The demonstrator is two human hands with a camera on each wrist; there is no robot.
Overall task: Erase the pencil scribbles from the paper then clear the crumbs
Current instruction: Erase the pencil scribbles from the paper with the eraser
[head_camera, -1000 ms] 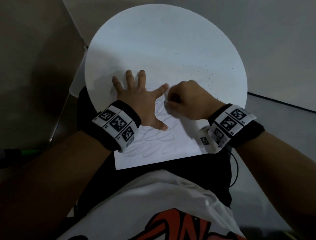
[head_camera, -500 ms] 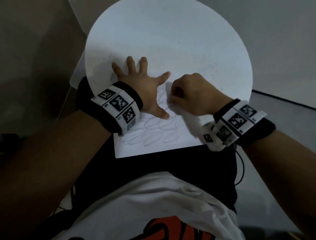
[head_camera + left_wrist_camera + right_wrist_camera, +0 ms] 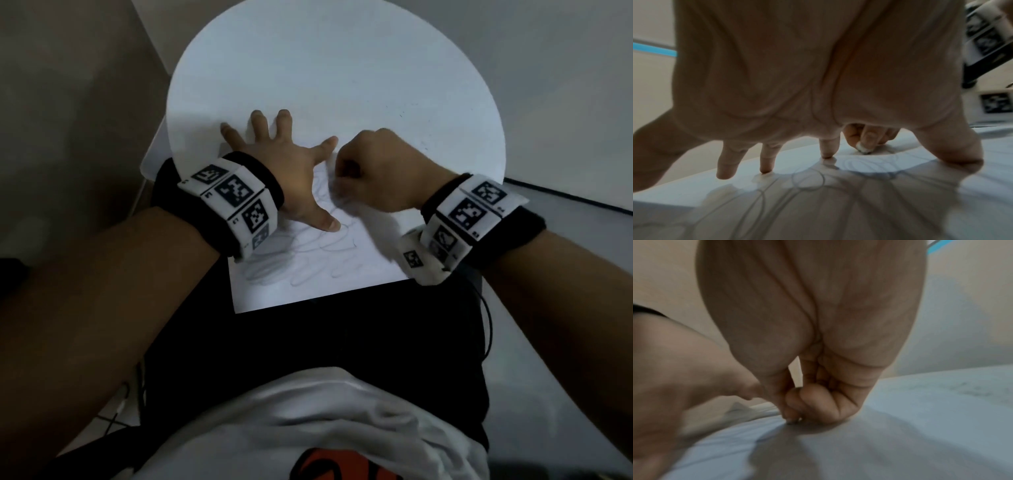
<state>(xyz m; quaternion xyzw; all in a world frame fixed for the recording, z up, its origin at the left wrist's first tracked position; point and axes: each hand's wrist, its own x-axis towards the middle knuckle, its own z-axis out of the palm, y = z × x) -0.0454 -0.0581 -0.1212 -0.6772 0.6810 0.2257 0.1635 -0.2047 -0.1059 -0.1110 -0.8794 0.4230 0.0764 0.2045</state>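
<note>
Underneath, paper [image 3: 318,284] overhangs round white table [image 3: 342,68].

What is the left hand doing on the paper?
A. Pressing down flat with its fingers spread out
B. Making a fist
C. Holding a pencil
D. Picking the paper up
A: the left hand lies on the paper with its fingers straight and spread, fingertips touching the sheet, holding nothing.
</note>
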